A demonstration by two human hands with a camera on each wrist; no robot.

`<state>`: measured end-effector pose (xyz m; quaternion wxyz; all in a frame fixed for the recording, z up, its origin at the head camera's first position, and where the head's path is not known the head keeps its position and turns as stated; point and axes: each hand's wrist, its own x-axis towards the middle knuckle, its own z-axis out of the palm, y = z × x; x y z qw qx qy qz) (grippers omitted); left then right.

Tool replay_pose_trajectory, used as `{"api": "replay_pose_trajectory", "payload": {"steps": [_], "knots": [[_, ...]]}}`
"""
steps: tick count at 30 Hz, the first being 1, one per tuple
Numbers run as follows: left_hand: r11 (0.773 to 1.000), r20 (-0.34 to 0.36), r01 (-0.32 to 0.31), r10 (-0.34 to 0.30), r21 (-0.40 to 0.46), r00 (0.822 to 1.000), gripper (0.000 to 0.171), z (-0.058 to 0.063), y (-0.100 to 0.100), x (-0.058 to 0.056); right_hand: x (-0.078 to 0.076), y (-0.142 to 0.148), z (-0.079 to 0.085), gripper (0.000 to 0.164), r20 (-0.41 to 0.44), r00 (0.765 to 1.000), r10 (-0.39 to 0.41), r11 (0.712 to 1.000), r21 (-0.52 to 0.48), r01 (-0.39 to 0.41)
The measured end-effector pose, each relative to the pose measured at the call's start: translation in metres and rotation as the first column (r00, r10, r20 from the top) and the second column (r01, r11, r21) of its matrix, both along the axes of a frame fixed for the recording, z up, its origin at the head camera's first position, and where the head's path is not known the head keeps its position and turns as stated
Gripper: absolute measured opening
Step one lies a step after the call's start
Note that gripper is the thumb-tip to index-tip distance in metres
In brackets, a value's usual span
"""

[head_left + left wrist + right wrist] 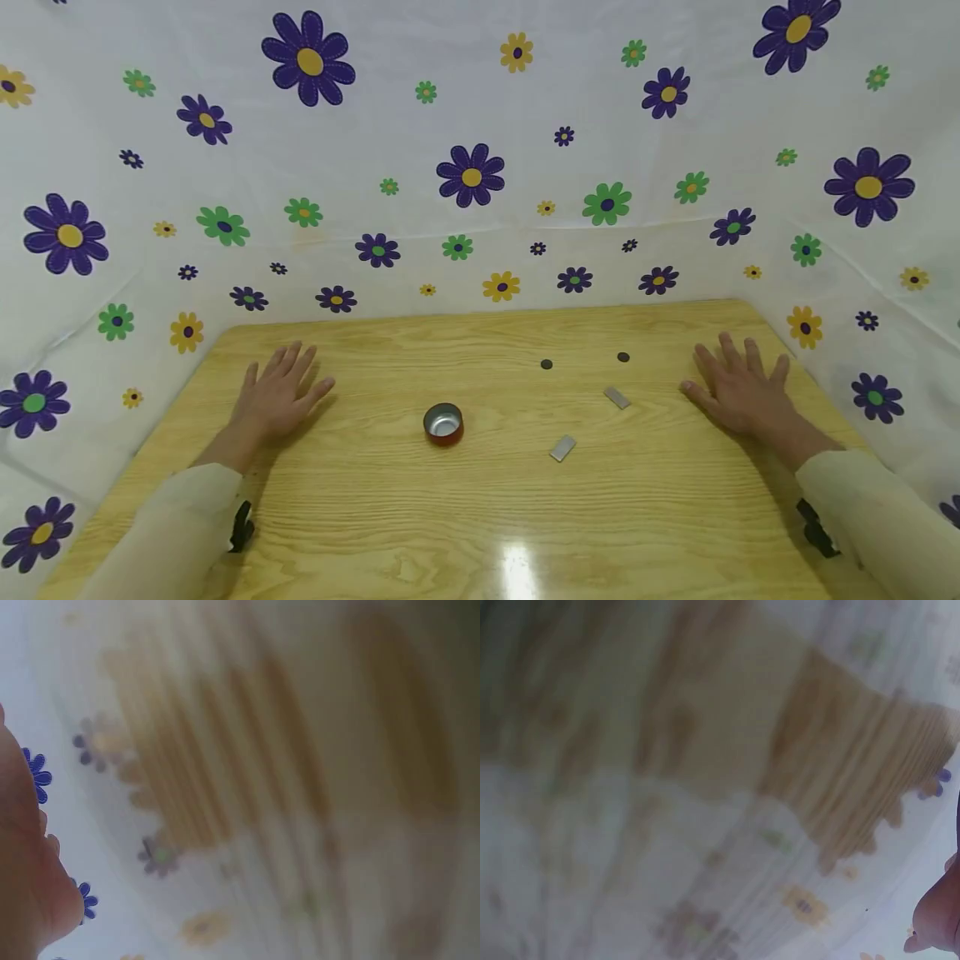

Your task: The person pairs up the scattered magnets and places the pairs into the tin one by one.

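Note:
My left hand (276, 398) lies palm down with fingers spread on the left side of the wooden table. Over on the right, my right hand (746, 392) rests the same way, fingers splayed and holding nothing. Between them stands a small round cup (443, 424), reddish outside and silvery inside, nearer the left hand. Two small grey rectangular pieces (617, 397) lie flat right of the cup; the second grey piece (562, 448) is closer to me. Behind them are two small dark discs (547, 364), the other disc (623, 357) nearer the right hand.
The wooden table (360, 517) reaches back to a white cloth (420, 133) with printed flowers, which also hangs along both sides. Both wrist views are mostly blurred, with part of a hand at the edge. Light glares on the table near its front.

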<state>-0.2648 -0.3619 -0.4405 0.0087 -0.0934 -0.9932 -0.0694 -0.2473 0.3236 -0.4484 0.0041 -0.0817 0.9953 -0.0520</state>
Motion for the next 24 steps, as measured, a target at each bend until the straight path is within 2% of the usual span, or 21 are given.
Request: {"api": "replay_pose_trajectory", "payload": {"steps": [4,12,17,21,24], "knots": [[1.000,-0.004,0.019,-0.019,-0.017,1.000,0.084,0.001,0.007,0.001,0.001,-0.001,-0.001,0.079,-0.030,0.999,0.024,0.999,-0.023,-0.024],[0.993,-0.033,0.111,-0.113,-0.046,0.993,0.083,-0.001,0.028,-0.001,0.004,-0.003,0.001,0.077,-0.042,0.998,0.040,0.999,-0.035,-0.042],[0.991,-0.061,0.113,-0.117,-0.078,0.991,0.083,-0.004,0.033,-0.004,0.002,-0.005,0.001,0.081,-0.024,0.999,0.038,0.999,-0.032,-0.039],[0.988,-0.075,0.112,-0.120,-0.102,0.990,0.085,0.001,0.037,-0.006,0.000,-0.008,0.003,0.081,-0.010,0.999,0.049,0.998,-0.042,-0.049],[0.978,-0.092,0.135,-0.151,-0.156,0.984,0.087,0.003,0.042,-0.007,0.001,-0.010,0.004,0.081,0.000,0.998,0.059,0.997,-0.050,-0.059]]}}
